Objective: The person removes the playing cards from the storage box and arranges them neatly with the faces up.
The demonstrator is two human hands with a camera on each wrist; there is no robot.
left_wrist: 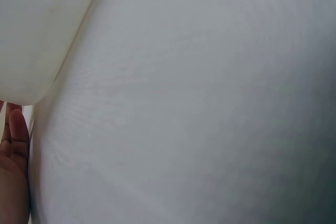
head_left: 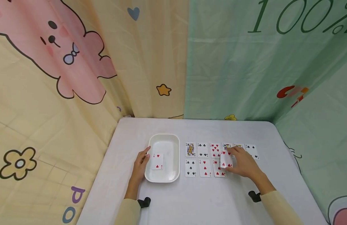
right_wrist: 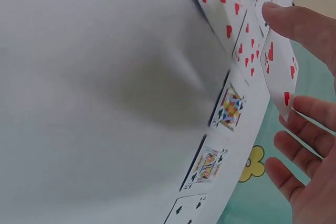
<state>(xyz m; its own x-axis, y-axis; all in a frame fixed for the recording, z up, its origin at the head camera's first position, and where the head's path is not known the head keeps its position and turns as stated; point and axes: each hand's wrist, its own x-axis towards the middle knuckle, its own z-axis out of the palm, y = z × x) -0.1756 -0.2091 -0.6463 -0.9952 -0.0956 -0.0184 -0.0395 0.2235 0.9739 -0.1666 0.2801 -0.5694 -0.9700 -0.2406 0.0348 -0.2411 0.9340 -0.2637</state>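
My left hand (head_left: pixel 140 161) rests at the left side of a white tray (head_left: pixel 172 157), its fingers against the rim. In the left wrist view the fingers (left_wrist: pixel 19 129) extend fairly straight beside the tray's outer wall. A hearts playing card (head_left: pixel 158 162) lies face up inside the tray. My right hand (head_left: pixel 243 162) pinches another hearts card (right_wrist: pixel 279 64) between thumb and fingertips, tilted above the laid-out cards. Below it, the five of hearts (right_wrist: pixel 220 9) lies at the right end of the near row. The held card and hand partly cover the face cards behind.
Right of the tray, several face-up cards form two rows, with a face card (head_left: pixel 190 149) and a spades card (head_left: pixel 191 168) at their left ends. A black-suit card (head_left: pixel 252 151) ends the far row. Patterned curtains (head_left: pixel 159 62) surround the white table (head_left: pixel 173 203).
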